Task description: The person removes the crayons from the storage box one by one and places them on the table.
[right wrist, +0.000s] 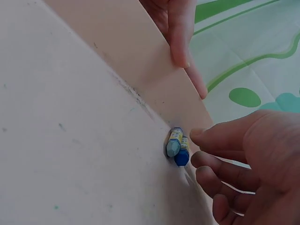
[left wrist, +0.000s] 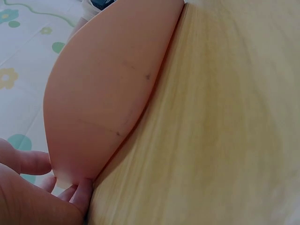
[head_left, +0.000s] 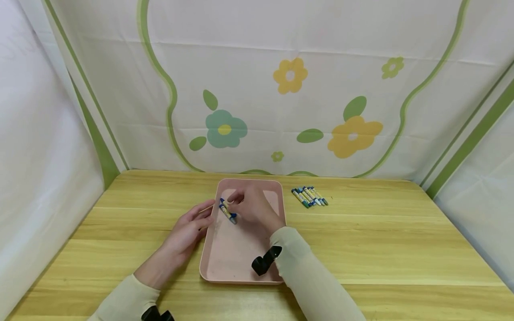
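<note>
Two crayons with yellow-and-blue wrappers lie side by side along the left wall of a pink tray (head_left: pixel 237 263). One is a pale grey-blue crayon (right wrist: pixel 173 147), the other a dark blue crayon (right wrist: pixel 182 158). My right hand (head_left: pixel 250 205) hovers over the tray beside them; its fingers are loosely bent, with a gap to the crayons and nothing between them. At the tray's left side, my left hand (head_left: pixel 188 232) holds the edge, thumb at the rim and fingers against the outer wall. The right forearm covers part of the tray's right side.
Several more crayons (head_left: pixel 309 196) lie in a slanted row on the wooden table (head_left: pixel 361 249), right of the tray. A white cloth with printed flowers (head_left: pixel 257 89) hangs behind the table, and white cloth stands at both sides.
</note>
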A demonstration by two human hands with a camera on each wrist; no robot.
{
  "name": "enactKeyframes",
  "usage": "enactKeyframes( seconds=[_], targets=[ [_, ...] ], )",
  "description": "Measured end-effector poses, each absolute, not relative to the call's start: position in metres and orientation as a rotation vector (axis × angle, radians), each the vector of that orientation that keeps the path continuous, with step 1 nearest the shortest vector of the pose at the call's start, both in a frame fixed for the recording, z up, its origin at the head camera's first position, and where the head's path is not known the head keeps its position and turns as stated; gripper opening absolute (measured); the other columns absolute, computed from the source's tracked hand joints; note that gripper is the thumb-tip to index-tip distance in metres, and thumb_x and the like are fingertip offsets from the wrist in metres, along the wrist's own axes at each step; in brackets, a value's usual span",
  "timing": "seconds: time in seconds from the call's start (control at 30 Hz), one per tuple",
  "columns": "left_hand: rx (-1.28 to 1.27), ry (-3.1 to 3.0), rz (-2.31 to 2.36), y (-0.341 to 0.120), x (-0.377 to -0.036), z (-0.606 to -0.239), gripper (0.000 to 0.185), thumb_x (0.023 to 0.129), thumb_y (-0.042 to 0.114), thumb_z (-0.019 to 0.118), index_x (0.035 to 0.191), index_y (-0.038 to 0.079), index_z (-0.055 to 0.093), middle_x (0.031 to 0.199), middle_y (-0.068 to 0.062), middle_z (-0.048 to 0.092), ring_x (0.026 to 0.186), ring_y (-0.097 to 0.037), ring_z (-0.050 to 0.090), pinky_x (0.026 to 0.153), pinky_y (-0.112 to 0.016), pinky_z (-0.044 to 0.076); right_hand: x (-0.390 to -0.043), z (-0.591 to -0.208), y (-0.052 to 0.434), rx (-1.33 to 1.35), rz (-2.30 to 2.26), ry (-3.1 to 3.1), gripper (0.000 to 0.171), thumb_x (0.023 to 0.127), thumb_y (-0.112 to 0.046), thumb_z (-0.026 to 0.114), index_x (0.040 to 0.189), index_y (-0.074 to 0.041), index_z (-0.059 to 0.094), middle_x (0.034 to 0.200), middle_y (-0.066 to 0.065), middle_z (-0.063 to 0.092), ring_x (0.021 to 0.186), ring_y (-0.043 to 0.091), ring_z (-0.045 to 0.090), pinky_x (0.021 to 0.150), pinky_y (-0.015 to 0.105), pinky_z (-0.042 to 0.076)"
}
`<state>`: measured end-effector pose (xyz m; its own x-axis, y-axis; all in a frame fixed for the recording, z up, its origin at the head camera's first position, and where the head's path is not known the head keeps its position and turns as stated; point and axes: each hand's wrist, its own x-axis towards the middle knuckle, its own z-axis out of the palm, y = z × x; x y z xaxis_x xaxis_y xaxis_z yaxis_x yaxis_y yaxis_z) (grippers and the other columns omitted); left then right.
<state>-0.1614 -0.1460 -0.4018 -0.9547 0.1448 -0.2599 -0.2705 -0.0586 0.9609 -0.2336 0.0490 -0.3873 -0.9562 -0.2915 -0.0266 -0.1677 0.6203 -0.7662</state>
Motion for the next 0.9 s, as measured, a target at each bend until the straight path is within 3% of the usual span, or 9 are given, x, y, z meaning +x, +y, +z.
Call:
enactKeyframes(
  seconds=[0.37,0.63,0.9],
  targets=[
    [-0.137,1.931,2.101,-0.1455,-0.1616,-0.4004,0.061,0.106,0.004,0.05,0.165,0.011,0.036,0.173,-0.015,0.035,0.153,-0.028,0.041,0.096,-0.017,0.051,-0.2357,-0.3917,0.0482,-0.477,-1.144,2.747,0.012,0.09,-0.013,0.085,0.102,-0.012,0.083,0.088,-0.004,0.077,0.079,0.009,0.063,0.071,0.023,0.052],
    [-0.137,1.93,2.099,-0.1459,-0.1611,-0.4008,0.061,0.106,0.005,0.05,0.165,0.012,0.036,0.173,-0.014,0.035,0.154,-0.029,0.04,0.098,-0.018,0.05,-0.236,-0.3902,0.0495,-0.376,-1.155,2.795,0.011,0.093,-0.013,0.08,0.104,-0.013,0.084,0.093,-0.003,0.079,0.085,0.01,0.067,0.08,0.029,0.058],
    [-0.141,1.929,2.097,-0.1457,-0.1612,-0.4006,0.06,0.107,0.005,0.05,0.165,0.012,0.037,0.173,-0.013,0.035,0.154,-0.028,0.04,0.099,-0.019,0.05,-0.2348,-0.3881,0.0499,-0.378,-1.179,2.776,0.012,0.092,-0.013,0.082,0.103,-0.011,0.084,0.092,-0.002,0.079,0.082,0.011,0.066,0.076,0.027,0.056]
  ],
)
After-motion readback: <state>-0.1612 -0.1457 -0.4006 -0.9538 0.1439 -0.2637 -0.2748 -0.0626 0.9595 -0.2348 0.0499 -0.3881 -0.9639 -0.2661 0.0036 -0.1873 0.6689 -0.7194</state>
